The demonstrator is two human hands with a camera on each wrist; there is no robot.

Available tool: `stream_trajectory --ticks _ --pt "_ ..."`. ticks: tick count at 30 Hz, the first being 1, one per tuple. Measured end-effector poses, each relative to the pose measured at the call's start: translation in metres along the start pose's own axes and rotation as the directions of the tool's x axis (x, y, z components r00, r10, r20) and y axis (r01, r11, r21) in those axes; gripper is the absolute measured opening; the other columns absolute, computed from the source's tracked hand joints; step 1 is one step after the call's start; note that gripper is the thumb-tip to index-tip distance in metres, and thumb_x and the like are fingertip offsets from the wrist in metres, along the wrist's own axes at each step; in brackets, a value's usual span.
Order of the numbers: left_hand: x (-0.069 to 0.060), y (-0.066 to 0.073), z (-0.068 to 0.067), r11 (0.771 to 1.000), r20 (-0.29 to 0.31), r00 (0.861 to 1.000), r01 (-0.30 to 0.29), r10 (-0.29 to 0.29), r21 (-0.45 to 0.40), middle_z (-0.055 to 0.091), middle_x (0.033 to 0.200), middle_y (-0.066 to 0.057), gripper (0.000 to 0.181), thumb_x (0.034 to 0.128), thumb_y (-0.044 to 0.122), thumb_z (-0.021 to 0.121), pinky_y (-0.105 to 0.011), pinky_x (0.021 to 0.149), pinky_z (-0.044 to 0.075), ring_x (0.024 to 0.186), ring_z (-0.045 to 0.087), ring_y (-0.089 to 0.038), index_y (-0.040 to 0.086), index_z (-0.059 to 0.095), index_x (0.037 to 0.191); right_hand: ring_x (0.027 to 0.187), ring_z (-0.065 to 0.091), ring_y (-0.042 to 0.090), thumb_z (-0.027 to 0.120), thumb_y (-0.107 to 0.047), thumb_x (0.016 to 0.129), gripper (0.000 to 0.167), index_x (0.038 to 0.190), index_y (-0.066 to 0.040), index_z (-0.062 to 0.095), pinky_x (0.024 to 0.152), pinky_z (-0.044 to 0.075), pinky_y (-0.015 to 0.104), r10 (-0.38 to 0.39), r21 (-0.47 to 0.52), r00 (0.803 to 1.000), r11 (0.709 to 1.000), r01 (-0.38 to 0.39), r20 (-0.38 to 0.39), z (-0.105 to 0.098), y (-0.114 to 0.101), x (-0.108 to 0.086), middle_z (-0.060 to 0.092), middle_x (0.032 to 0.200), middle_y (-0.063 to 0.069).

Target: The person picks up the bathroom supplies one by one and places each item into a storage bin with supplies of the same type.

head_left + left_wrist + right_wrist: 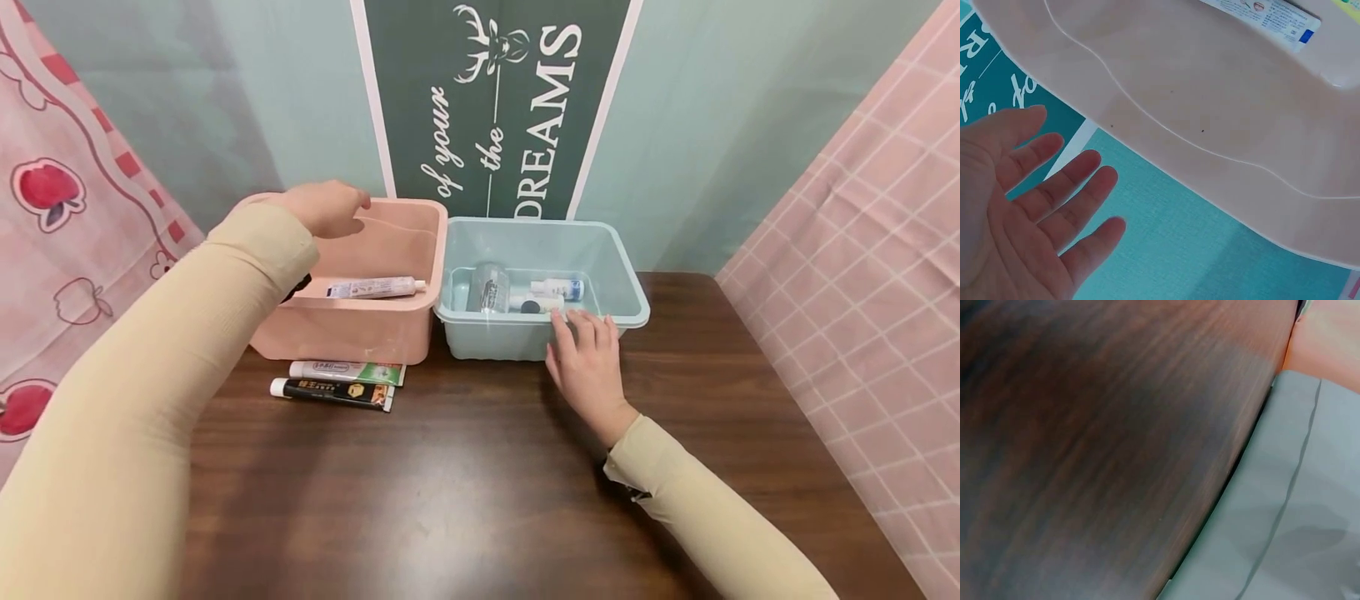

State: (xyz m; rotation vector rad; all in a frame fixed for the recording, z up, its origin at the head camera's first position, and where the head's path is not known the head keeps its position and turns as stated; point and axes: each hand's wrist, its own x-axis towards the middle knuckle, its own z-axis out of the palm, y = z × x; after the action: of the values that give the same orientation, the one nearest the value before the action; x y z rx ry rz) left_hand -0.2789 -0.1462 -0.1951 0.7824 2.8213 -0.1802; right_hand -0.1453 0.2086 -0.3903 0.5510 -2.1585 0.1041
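Observation:
My left hand (324,208) hovers over the back of the pink bin (345,329), its fingers spread with nothing between them. Inside that bin lies a white toothpaste tube (375,288), whose printed end also shows in the left wrist view. My right hand (588,367) rests its fingertips on the front rim of the light blue bin (495,337). That bin holds a clear jar (491,287), a white bottle with a blue end (558,288) and a white item with a dark cap (531,307), partly hidden by the rim. The right wrist view does not show the hand.
On the brown table (420,483), a white and green toothpaste tube (348,372) and a black toothpaste tube (333,392) lie before the pink bin. A printed cloth (495,108) hangs behind both bins. Pink cloths hang at either side.

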Motion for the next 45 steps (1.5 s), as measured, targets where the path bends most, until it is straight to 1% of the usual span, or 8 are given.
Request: stream_trajectory --ticks 7,11,16,24,33,36,41,45 --pt "-0.003 0.002 0.002 0.997 0.107 0.993 0.062 -0.055 -0.056 0.035 0.141 -0.028 0.053 0.0959 0.019 0.044 -0.053 0.104 0.027 0.128 0.034 -0.043 -0.005 0.031 0.141 0.108 0.046 0.043 0.064 -0.015 0.080 0.048 0.125 0.000 0.052 0.096 0.030 0.062 0.000 0.002 0.999 1.000 0.000 0.037 -0.003 0.002 0.003 0.049 0.115 0.024" --pt "-0.008 0.006 0.006 0.994 0.165 0.985 0.060 -0.044 -0.093 0.027 0.146 -0.026 0.056 0.0976 0.020 0.043 -0.051 0.107 0.023 0.133 0.026 -0.040 -0.004 0.025 0.144 0.108 0.046 0.043 0.064 -0.015 0.080 0.048 0.124 0.001 0.052 0.096 0.030 0.062 0.000 0.006 0.999 1.000 -0.001 0.047 -0.003 0.001 0.003 0.049 0.114 0.024" --pt "-0.015 0.012 0.011 0.998 0.181 0.983 0.041 -0.033 -0.037 0.030 0.145 -0.026 0.055 0.0969 0.019 0.046 -0.050 0.107 0.024 0.133 0.028 -0.039 -0.006 0.028 0.142 0.109 0.045 0.042 0.065 -0.015 0.080 0.048 0.124 0.001 0.052 0.096 0.029 0.062 0.002 0.013 0.999 1.000 -0.003 0.051 -0.002 -0.001 0.001 0.048 0.115 0.025" --pt "-0.029 0.020 0.015 0.999 0.100 0.993 0.053 -0.054 0.012 0.032 0.141 -0.030 0.054 0.0953 0.015 0.047 -0.052 0.105 0.027 0.130 0.032 -0.042 -0.009 0.029 0.140 0.108 0.046 0.043 0.066 -0.014 0.079 0.048 0.123 0.000 0.052 0.095 0.031 0.062 0.006 0.004 1.000 1.000 -0.006 0.031 0.000 -0.001 -0.001 0.049 0.114 0.025" --pt "-0.049 0.029 0.024 0.995 0.010 0.996 0.088 -0.089 0.043 0.039 0.139 -0.027 0.051 0.0951 0.020 0.047 -0.056 0.098 0.034 0.126 0.038 -0.041 -0.001 0.034 0.140 0.107 0.046 0.043 0.068 -0.014 0.078 0.049 0.123 0.000 0.053 0.096 0.030 0.061 0.012 0.005 1.000 1.000 -0.012 0.023 -0.001 -0.001 0.003 0.049 0.114 0.025" --pt "-0.056 0.033 0.027 0.995 -0.012 0.996 0.093 -0.092 0.038 0.041 0.136 -0.025 0.048 0.0950 0.021 0.047 -0.058 0.092 0.039 0.123 0.042 -0.040 0.001 0.037 0.138 0.107 0.046 0.043 0.068 -0.014 0.078 0.049 0.122 0.001 0.054 0.096 0.030 0.061 0.008 0.007 1.000 1.000 -0.008 0.023 -0.002 -0.001 0.004 0.050 0.114 0.025" --pt "-0.067 0.038 0.031 0.996 -0.112 0.991 0.080 -0.075 0.041 0.052 0.119 -0.019 0.037 0.0933 0.020 0.047 -0.057 0.072 0.048 0.107 0.055 -0.036 0.003 0.047 0.126 0.107 0.046 0.043 0.068 -0.015 0.078 0.050 0.123 0.001 0.053 0.096 0.030 0.061 0.009 0.008 1.000 1.000 -0.009 0.030 -0.002 -0.001 0.004 0.049 0.114 0.025" --pt "-0.074 0.043 0.032 0.997 -0.180 0.983 0.056 -0.048 0.043 0.055 0.113 -0.019 0.033 0.0925 0.018 0.048 -0.054 0.069 0.049 0.101 0.057 -0.035 0.002 0.051 0.121 0.107 0.046 0.043 0.069 -0.014 0.077 0.050 0.122 0.001 0.054 0.095 0.030 0.061 0.010 0.009 1.000 1.000 -0.010 0.028 -0.003 -0.001 0.004 0.050 0.114 0.025"
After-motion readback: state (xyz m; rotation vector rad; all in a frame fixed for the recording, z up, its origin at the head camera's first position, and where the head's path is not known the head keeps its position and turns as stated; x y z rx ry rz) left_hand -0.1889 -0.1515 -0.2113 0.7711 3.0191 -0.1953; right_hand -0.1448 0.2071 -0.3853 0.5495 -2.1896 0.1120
